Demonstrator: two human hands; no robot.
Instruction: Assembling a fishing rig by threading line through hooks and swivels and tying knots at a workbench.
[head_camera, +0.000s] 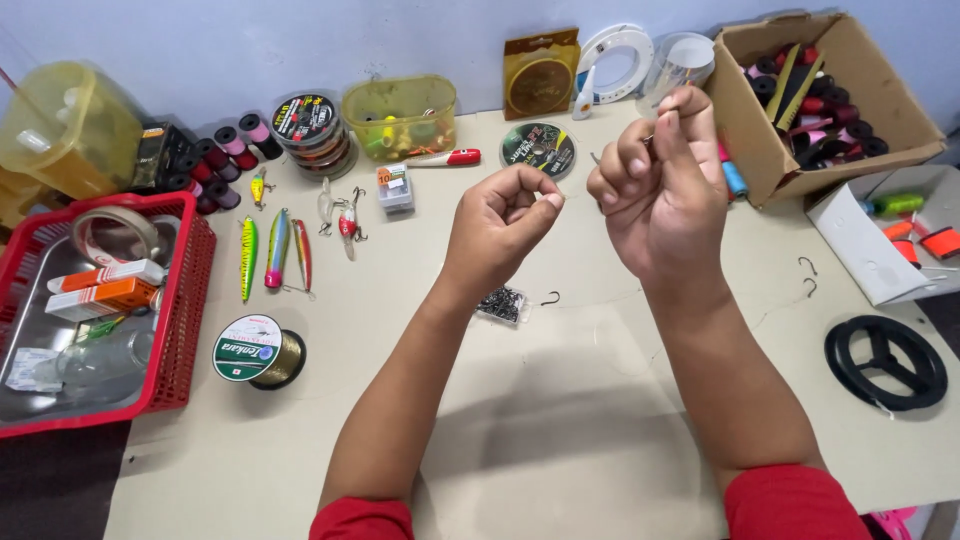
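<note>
Both of my hands are raised above a beige table, in red sleeves. My left hand has thumb and forefinger pinched together, apparently on a thin fishing line that hardly shows. My right hand is higher and to the right, its fingertips pinched on a small metal fish hook. Below the hands lie a small clear bag of dark hooks and one loose hook.
To the left are a spool of olive line, several colourful lures and a red basket. A cardboard box of spools, a white box, two loose hooks and a black reel are on the right.
</note>
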